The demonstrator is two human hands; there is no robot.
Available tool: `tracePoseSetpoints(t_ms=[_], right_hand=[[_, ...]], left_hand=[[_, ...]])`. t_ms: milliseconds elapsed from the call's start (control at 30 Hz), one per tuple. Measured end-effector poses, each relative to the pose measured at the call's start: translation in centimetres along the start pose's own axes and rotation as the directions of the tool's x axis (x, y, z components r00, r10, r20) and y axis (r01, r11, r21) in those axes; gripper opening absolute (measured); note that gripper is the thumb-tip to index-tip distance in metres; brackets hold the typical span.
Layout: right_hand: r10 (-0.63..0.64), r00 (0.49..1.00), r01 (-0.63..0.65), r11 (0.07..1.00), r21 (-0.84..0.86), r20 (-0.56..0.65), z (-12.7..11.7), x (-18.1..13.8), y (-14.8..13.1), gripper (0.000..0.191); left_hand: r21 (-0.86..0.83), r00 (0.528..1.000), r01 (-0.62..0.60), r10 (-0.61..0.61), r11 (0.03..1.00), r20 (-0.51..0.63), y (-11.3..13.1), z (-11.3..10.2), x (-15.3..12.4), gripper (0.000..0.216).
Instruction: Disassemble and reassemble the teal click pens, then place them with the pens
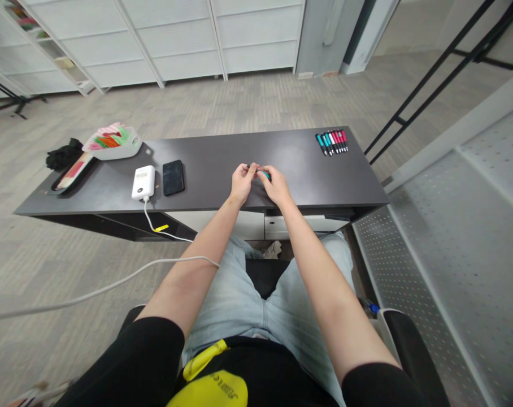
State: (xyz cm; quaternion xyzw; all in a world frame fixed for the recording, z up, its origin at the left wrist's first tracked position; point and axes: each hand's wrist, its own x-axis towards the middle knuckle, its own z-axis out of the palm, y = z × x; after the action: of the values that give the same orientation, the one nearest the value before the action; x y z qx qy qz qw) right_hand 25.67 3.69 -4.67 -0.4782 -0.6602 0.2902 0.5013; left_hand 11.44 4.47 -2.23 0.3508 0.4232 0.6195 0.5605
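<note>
Just above the middle of the dark tabletop [216, 169], both hands meet with their fingertips almost touching. My right hand [277, 185] is closed around a teal and black pen [265, 175], mostly covered by the fingers. The fingers of my left hand [242, 183] pinch a small dark piece at the pen's left end; whether it is joined to the pen I cannot tell. To the right, a row of several pens [331, 142] in teal, white and red with black grips lies side by side near the far edge.
A black phone [173, 177] lies left of my hands, beside a white power bank [143, 182] whose cable [112, 282] runs off the near edge. Farther left stand a white basket [121, 151] of colourful items, a dark tray [72, 176] and a black cloth-like bundle [64, 154].
</note>
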Motion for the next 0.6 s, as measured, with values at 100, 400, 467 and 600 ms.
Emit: tracePoseSetpoints(t_ms=[100, 400, 467, 600], right_hand=[[0.006, 1.000, -0.006, 0.999, -0.036, 0.006, -0.1, 0.1, -0.3, 0.030], [0.014, 0.999, -0.016, 0.997, -0.081, -0.035, -0.5, -0.1, -0.7, 0.015], [0.021, 0.999, -0.024, 0.995, -0.101, -0.037, -0.5, 0.0, -0.8, 0.015], [0.043, 0.999, -0.046, 0.992, -0.117, -0.021, -0.7, 0.0, -1.1, 0.016]], left_hand=[[-0.010, 1.000, -0.003, 0.003, 1.000, 0.005, -0.1, -0.1, 0.1, 0.036], [-0.025, 1.000, -0.031, 0.031, 0.999, 0.002, 0.0, 0.0, 0.2, 0.032], [-0.034, 0.999, -0.016, 0.015, 0.999, -0.028, 0.7, 0.0, 0.3, 0.030], [-0.050, 0.996, -0.060, 0.056, 0.997, -0.070, 3.3, -0.8, 0.9, 0.027]])
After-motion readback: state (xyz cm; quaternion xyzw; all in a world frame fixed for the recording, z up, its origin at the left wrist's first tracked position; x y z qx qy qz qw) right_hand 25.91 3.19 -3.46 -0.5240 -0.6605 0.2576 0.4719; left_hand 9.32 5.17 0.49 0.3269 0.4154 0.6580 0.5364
